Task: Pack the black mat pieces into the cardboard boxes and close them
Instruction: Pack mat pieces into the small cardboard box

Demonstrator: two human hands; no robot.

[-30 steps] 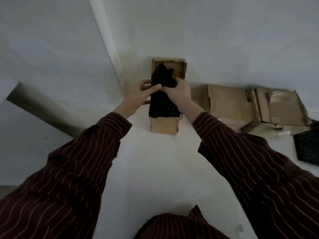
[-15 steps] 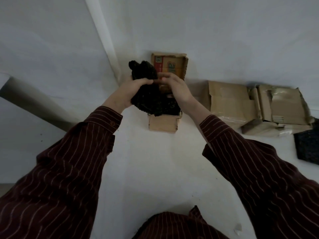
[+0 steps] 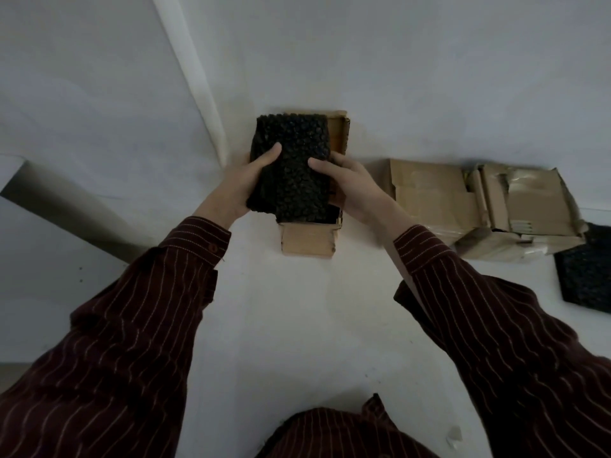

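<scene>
Black mat piece [image 3: 291,173] clasped between left grip [image 3: 239,185] and right grip [image 3: 352,185]; above cardboard box [image 3: 308,241].

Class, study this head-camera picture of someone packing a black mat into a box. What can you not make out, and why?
All from the head view:
- Inside of the open box: covered by the black mat piece held over it.
- Left hand and right hand: the fingers behind the mat are hidden by it.
- Second mat: cut off by the right edge.
- Boxes at right: contents hidden by flaps and dim light.
</scene>
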